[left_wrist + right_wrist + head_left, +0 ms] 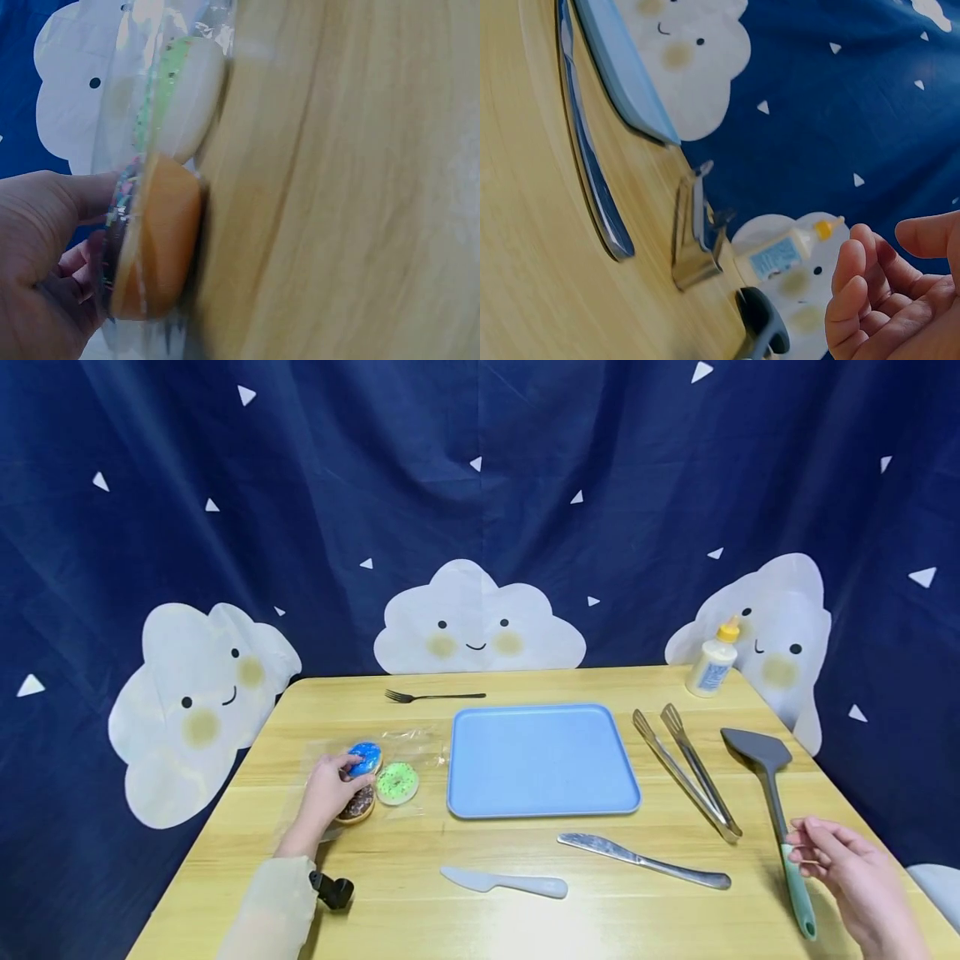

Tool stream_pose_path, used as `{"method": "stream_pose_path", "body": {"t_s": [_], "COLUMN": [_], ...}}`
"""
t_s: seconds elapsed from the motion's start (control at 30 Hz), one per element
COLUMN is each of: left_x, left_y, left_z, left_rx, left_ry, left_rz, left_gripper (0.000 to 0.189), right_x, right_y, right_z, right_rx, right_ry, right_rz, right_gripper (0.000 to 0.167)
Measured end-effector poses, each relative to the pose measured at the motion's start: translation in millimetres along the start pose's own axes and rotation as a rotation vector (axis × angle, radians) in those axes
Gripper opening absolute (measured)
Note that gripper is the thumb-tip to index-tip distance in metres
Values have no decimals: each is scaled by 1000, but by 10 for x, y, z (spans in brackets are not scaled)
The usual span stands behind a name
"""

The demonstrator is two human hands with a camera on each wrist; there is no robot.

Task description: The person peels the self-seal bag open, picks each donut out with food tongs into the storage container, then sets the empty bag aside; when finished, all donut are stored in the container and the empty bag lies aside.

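Observation:
My left hand [330, 789] reaches over a chocolate doughnut [357, 804] with sprinkles, its thumb and fingers spread apart at the doughnut's top. Blue-iced [365, 758] and green-iced [397, 783] doughnuts lie close by. Clear plastic wrap [412, 745] surrounds the doughnuts on the table. In the left wrist view the thumb touches the wrap near the chocolate doughnut [161, 240]; the other fingertips are partly hidden. My right hand [851, 872] hovers with loosely bent fingers, holding nothing, beside the green handle of a grey-headed spatula [797, 893].
A blue tray [543, 760] lies mid-table, with a fork [442, 697] behind it. In front are a pale plastic knife [510, 883] and a metal table knife [645, 860]. Metal tongs [693, 768] lie right of the tray. A glue bottle [712, 667] stands at the back right.

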State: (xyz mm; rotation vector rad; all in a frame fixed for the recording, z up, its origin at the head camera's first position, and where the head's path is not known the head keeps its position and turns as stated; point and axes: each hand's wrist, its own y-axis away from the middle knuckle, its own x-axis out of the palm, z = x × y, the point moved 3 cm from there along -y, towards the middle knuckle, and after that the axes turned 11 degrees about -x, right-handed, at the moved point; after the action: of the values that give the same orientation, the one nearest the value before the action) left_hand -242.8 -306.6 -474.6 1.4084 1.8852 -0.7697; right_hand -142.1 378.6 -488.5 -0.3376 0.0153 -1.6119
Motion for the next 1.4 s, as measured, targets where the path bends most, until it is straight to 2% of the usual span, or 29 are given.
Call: {"method": "stream_pose_path", "body": {"t_s": [0.1, 0.17, 0.37, 0.47, 0.6, 0.7, 0.8, 1.03, 1.27, 1.4], "left_x": [24, 30, -5, -12, -10, -17, -18, 13, 42, 52], "left_y": [-6, -11, -7, -2, 9, 15, 15, -5, -54, -70], "left_z": [10, 27, 80, 91, 76, 53, 36, -7, -73, -112], "left_rx": [8, 7, 19, 27, 32, 53, 80, 105, 145, 200], "left_ry": [19, 38, 45, 34, 12, -15, -42, -93, -173, -203], "left_rz": [-22, -37, -96, -118, -122, -127, -125, -82, -29, -12], "left_gripper": [35, 29, 12, 10, 9, 9, 10, 9, 7, 8], "right_x": [54, 54, -10, 146, 508, 694, 752, 710, 767, 806], "right_y": [50, 61, 26, 26, 22, -25, -102, -271, -405, -479], "right_z": [124, 145, -63, -71, 58, 139, 171, 115, 33, -34], "right_rx": [12, 19, 20, 50, 105, 120, 111, 60, 24, 72], "right_ry": [-10, -18, 13, 102, 316, 508, 658, 810, 912, 887], "right_rz": [-51, -56, 13, 2, 11, 39, 39, 15, 116, 151], "right_gripper": [25, 25, 22, 18, 17, 24, 34, 44, 53, 62]}}
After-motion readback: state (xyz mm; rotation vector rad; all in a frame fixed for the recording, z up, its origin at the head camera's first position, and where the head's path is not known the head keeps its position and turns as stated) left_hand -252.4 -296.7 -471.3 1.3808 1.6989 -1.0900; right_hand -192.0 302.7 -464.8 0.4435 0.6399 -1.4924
